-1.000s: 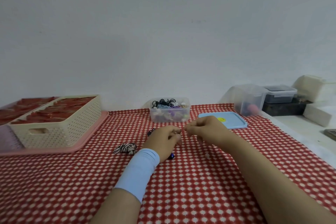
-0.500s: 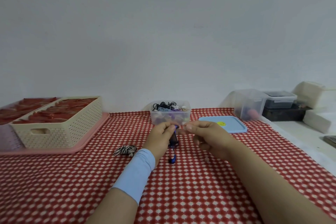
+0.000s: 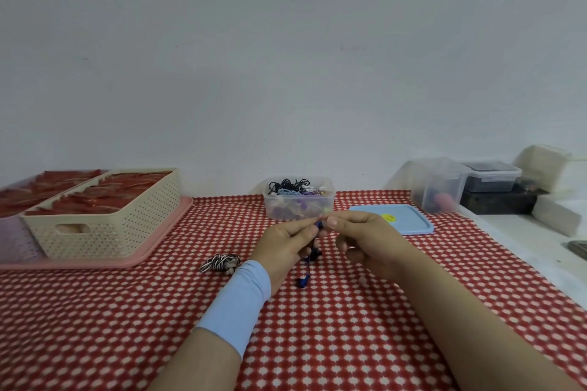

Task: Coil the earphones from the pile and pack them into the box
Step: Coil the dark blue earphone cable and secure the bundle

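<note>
I've got the dark blue earphones (image 3: 313, 253) lifted off the red checked tablecloth (image 3: 127, 311), just in front of the box (image 3: 330, 200). My left hand (image 3: 286, 243) and my right hand (image 3: 365, 238) both pinch the cord at its top, thumbs and fingertips almost meeting. The rest of the cord hangs down between my wrists. I can't tell whether its lower end touches the cloth.

The box is clear plastic and open, and it sits right behind my hands with a tangle of black, blue and purple cords (image 3: 289, 186) inside. Its blue lid (image 3: 409, 222) lies flat beside it, behind my right hand. A black-and-white striped bundle (image 3: 220, 262) rests on the cloth just left of my left wrist, which wears a pale blue wristband (image 3: 236, 305).

Far left, a cream basket (image 3: 104, 225) stands on a pink tray (image 3: 165, 241). Off to the right, a clear tub (image 3: 438, 187) stands at the cloth's edge.
</note>
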`<action>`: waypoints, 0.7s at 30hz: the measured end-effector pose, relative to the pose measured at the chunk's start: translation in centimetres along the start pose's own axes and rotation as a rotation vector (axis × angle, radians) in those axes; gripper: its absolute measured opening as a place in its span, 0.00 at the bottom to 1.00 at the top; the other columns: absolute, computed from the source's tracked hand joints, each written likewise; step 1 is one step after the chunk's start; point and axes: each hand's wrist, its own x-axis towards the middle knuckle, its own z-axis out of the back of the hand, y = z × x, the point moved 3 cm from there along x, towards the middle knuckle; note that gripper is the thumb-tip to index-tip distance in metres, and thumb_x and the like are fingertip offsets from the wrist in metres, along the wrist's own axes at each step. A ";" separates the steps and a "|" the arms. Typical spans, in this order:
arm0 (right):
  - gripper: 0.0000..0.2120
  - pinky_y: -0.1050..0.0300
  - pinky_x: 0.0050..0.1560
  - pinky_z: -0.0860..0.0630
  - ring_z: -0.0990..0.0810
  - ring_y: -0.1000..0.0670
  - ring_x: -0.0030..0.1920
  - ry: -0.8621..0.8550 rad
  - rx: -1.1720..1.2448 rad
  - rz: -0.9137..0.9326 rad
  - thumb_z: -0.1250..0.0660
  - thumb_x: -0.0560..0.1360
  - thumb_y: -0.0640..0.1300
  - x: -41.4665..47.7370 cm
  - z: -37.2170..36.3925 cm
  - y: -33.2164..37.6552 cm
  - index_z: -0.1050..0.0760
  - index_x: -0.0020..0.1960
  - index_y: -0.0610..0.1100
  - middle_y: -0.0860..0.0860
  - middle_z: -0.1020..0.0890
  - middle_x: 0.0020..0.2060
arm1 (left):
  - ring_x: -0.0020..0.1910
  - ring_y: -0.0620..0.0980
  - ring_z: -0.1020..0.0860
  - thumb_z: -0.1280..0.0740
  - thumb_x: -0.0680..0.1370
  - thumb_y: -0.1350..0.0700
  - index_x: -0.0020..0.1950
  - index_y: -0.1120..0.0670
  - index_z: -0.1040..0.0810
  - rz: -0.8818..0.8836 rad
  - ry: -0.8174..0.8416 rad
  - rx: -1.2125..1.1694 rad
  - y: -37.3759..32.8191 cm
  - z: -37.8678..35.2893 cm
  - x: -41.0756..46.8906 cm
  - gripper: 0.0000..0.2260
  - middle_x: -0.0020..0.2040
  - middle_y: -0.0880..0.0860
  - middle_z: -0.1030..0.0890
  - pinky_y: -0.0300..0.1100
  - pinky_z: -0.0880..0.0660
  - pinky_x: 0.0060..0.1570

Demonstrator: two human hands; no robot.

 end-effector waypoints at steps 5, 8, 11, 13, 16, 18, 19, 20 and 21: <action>0.08 0.65 0.26 0.39 0.29 0.54 0.30 0.038 -0.017 -0.012 0.31 0.77 0.39 -0.2 -0.3 0.0 0.13 0.48 0.44 0.49 0.17 0.36 | 0.39 0.44 0.21 0.35 0.81 0.61 0.54 0.52 0.16 -0.008 0.019 -0.035 0.1 0.1 -0.1 0.09 0.43 0.50 0.15 0.38 0.25 0.44; 0.08 0.64 0.27 0.39 0.29 0.54 0.30 0.038 -0.020 -0.016 0.31 0.77 0.39 -0.4 -0.4 0.1 0.12 0.46 0.46 0.50 0.17 0.35 | 0.41 0.44 0.21 0.34 0.80 0.61 0.53 0.52 0.15 -0.016 0.026 -0.008 0.1 0.2 -0.1 0.09 0.43 0.51 0.15 0.40 0.24 0.47; 0.08 0.64 0.27 0.38 0.29 0.54 0.30 0.040 -0.034 -0.004 0.30 0.76 0.39 -0.5 -0.5 0.2 0.12 0.46 0.47 0.49 0.16 0.36 | 0.41 0.45 0.22 0.34 0.80 0.61 0.52 0.52 0.15 -0.020 0.028 -0.015 0.1 0.3 -0.2 0.09 0.43 0.51 0.15 0.44 0.24 0.52; 0.08 0.64 0.27 0.37 0.28 0.54 0.31 0.030 -0.037 0.001 0.30 0.76 0.39 -0.5 -0.5 0.1 0.12 0.46 0.47 0.48 0.16 0.37 | 0.42 0.46 0.22 0.34 0.80 0.61 0.53 0.54 0.15 -0.009 0.028 -0.054 0.1 0.1 -0.3 0.09 0.43 0.52 0.15 0.46 0.25 0.56; 0.06 0.64 0.27 0.37 0.28 0.54 0.31 0.032 -0.042 0.003 0.29 0.74 0.41 -0.6 -0.4 0.1 0.12 0.47 0.46 0.48 0.16 0.37 | 0.43 0.47 0.22 0.34 0.80 0.62 0.54 0.55 0.15 -0.002 0.031 -0.071 0.1 0.0 -0.3 0.09 0.44 0.52 0.15 0.49 0.25 0.59; 0.06 0.64 0.26 0.36 0.28 0.53 0.31 0.031 -0.058 0.003 0.28 0.72 0.42 -0.6 -0.3 0.2 0.13 0.47 0.46 0.48 0.16 0.37 | 0.45 0.48 0.21 0.33 0.80 0.61 0.54 0.54 0.14 -0.015 0.032 -0.028 0.1 0.0 -0.3 0.09 0.45 0.53 0.15 0.50 0.25 0.61; 0.06 0.64 0.26 0.36 0.27 0.53 0.31 0.029 -0.066 0.005 0.28 0.72 0.42 -0.6 -0.2 0.2 0.13 0.47 0.46 0.48 0.16 0.37 | 0.45 0.48 0.21 0.33 0.80 0.61 0.53 0.54 0.14 -0.016 0.035 -0.024 0.1 0.0 -0.3 0.09 0.45 0.53 0.15 0.50 0.24 0.60; 0.06 0.64 0.26 0.36 0.27 0.53 0.31 0.028 -0.069 0.008 0.28 0.73 0.41 -0.7 -0.2 0.2 0.13 0.47 0.46 0.47 0.16 0.37 | 0.45 0.48 0.21 0.34 0.80 0.62 0.53 0.54 0.14 -0.010 0.037 -0.050 0.1 0.0 -0.3 0.09 0.45 0.53 0.15 0.49 0.24 0.59; 0.06 0.64 0.26 0.36 0.25 0.53 0.31 0.030 -0.062 0.013 0.28 0.73 0.41 -0.7 -0.2 0.3 0.13 0.47 0.46 0.47 0.16 0.37 | 0.45 0.48 0.22 0.34 0.80 0.63 0.53 0.55 0.15 0.002 0.039 -0.104 0.2 -0.2 -0.3 0.09 0.44 0.53 0.15 0.47 0.24 0.57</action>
